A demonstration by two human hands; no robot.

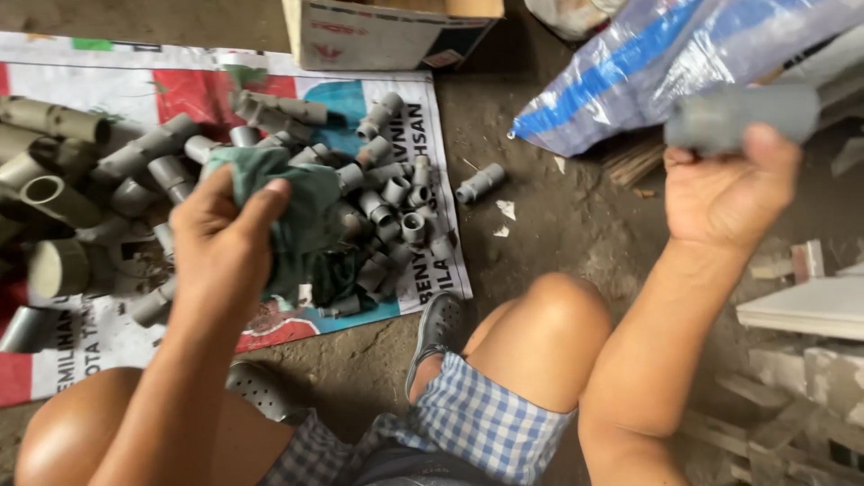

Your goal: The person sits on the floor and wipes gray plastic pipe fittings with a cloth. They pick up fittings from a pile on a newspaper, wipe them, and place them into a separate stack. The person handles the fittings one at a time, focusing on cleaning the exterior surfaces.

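Pipe fittings everywhere, a whole heap of short grey plastic couplers and elbows (378,193) dumped on the printed red, white and blue plastic banner (432,270) I've spread over the dirt floor. That banner is my reference for everything else. My left hand (220,238) hovers right above the middle of the heap, fingers curled and clamped around a crumpled green cloth rag (297,211) that hangs down onto the fittings. My right hand (724,193) is lifted well off to the right of the banner, thumb and fingers closed on one grey plastic pipe piece (742,115), which looks blurry in this shot. One loose grey coupler (480,183) lies on the dirt just past the banner's right edge. A blue and white plastic sack (648,63) sits beyond that, up right. A cardboard box (378,31) stands at the banner's far edge. My grey perforated clog (434,328) rests at the near edge.
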